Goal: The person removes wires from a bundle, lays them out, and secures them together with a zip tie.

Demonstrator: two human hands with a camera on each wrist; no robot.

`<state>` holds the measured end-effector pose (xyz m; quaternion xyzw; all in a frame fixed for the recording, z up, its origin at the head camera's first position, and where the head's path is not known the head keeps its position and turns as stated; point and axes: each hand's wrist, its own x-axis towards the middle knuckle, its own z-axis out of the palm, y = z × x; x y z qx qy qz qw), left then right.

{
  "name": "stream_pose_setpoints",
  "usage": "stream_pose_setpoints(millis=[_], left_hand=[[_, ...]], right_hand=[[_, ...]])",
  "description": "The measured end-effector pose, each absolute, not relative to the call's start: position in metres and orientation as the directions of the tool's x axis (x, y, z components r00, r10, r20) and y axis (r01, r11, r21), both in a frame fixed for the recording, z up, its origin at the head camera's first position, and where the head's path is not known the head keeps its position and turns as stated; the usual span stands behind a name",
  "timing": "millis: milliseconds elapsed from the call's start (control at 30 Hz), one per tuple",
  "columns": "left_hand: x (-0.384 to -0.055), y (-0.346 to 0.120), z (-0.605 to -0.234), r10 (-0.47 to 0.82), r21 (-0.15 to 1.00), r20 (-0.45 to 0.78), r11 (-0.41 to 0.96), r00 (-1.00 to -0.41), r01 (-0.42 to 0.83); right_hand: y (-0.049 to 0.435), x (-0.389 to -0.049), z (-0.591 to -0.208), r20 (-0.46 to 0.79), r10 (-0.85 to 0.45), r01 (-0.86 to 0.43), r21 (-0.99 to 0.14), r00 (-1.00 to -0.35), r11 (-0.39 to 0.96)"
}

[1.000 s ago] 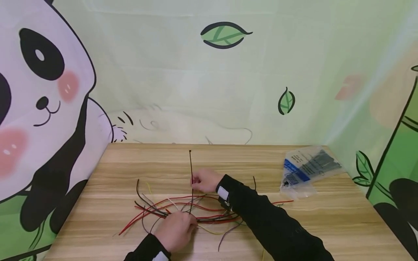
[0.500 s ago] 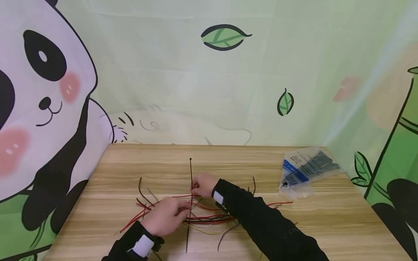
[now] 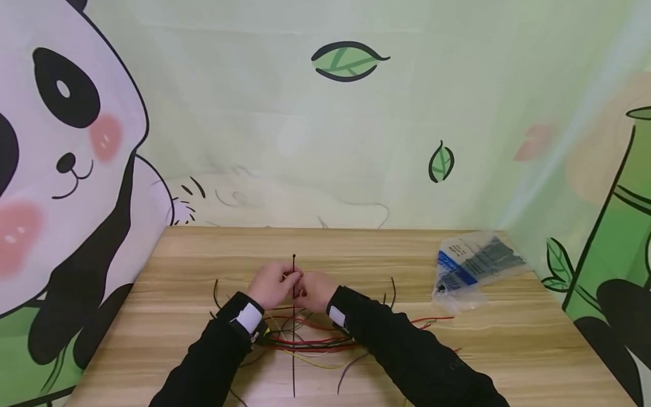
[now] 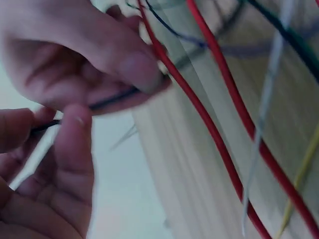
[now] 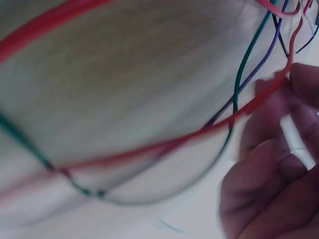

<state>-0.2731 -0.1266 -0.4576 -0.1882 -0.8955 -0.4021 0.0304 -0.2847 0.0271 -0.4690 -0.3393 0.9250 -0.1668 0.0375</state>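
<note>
A long black cable tie (image 3: 293, 379) stretches front to back across the table, crossing a loose bundle of coloured wires (image 3: 325, 343). Beyond the bundle, my left hand (image 3: 272, 285) pinches the tie near its head end. Right beside it my right hand (image 3: 316, 291) holds the tie a little closer to the wires. Both sets of fingertips nearly meet. In the left wrist view the dark tie (image 4: 117, 98) passes between the two hands, with red wires (image 4: 227, 79) alongside. The right wrist view has a red wire (image 5: 199, 132) overlapping the right fingers.
A clear plastic bag (image 3: 470, 268) with blue print and black ties inside lies at the back right of the wooden table (image 3: 203, 249). Wire ends spread out to both sides under the forearms. A printed panda backdrop (image 3: 244, 113) stands behind.
My left hand has left the wire bundle and moved away from me, up beside the right hand on the cable tie. The tie's head end has slid slightly towards me.
</note>
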Motion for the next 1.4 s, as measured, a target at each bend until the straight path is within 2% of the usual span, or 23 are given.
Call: stream_pose_setpoints(millis=[67,133,233,300,367,500,633,867,967,1200,1300,1400], left_hand=[[-0.269,-0.125,-0.461,0.314,0.702,0.244,0.596,-0.918,0.39],[-0.263,-0.124,-0.461,0.315,0.699,0.261,0.59,-0.912,0.404],[-0.254,-0.126,-0.463,0.304,0.703,0.257,0.592,-0.917,0.393],[-0.25,-0.128,-0.464,0.284,0.704,0.259,0.599,-0.923,0.381],[-0.248,-0.129,-0.464,0.278,0.695,0.266,0.608,-0.923,0.383],[-0.247,-0.129,-0.46,0.303,0.675,0.275,0.615,-0.913,0.407],[-0.247,-0.126,-0.458,0.321,0.667,0.256,0.624,-0.912,0.407],[-0.246,-0.126,-0.464,0.344,0.627,0.263,0.649,-0.901,0.431],[-0.246,-0.126,-0.465,0.352,0.618,0.284,0.644,-0.892,0.451],[-0.241,-0.127,-0.466,0.332,0.613,0.269,0.665,-0.904,0.426],[-0.241,-0.126,-0.467,0.342,0.603,0.273,0.667,-0.899,0.437],[-0.244,-0.124,-0.467,0.349,0.605,0.272,0.662,-0.897,0.442]], right_hand=[[0.031,-0.273,-0.465,0.105,-0.626,-0.631,-0.225,-0.773,0.742],[0.038,-0.256,-0.462,0.192,-0.652,-0.676,-0.103,-0.734,0.73],[0.046,-0.226,-0.462,0.256,-0.768,-0.79,0.024,-0.588,0.613],[0.047,-0.207,-0.464,0.222,-0.851,-0.871,0.012,-0.477,0.491],[0.048,-0.19,-0.468,0.144,-0.893,-0.904,-0.032,-0.425,0.425],[0.049,-0.171,-0.477,0.037,-0.896,-0.895,-0.07,-0.443,0.44],[0.05,-0.165,-0.484,0.03,-0.893,-0.893,-0.031,-0.45,0.449],[0.043,-0.167,-0.49,0.116,-0.939,-0.935,0.113,-0.323,0.336],[0.041,-0.166,-0.491,0.123,-0.946,-0.939,0.136,-0.301,0.317],[0.032,-0.16,-0.491,0.151,-0.937,-0.905,0.25,-0.316,0.345],[0.033,-0.16,-0.488,0.12,-0.937,-0.906,0.241,-0.328,0.348],[0.037,-0.165,-0.485,0.061,-0.948,-0.924,0.212,-0.311,0.317]])
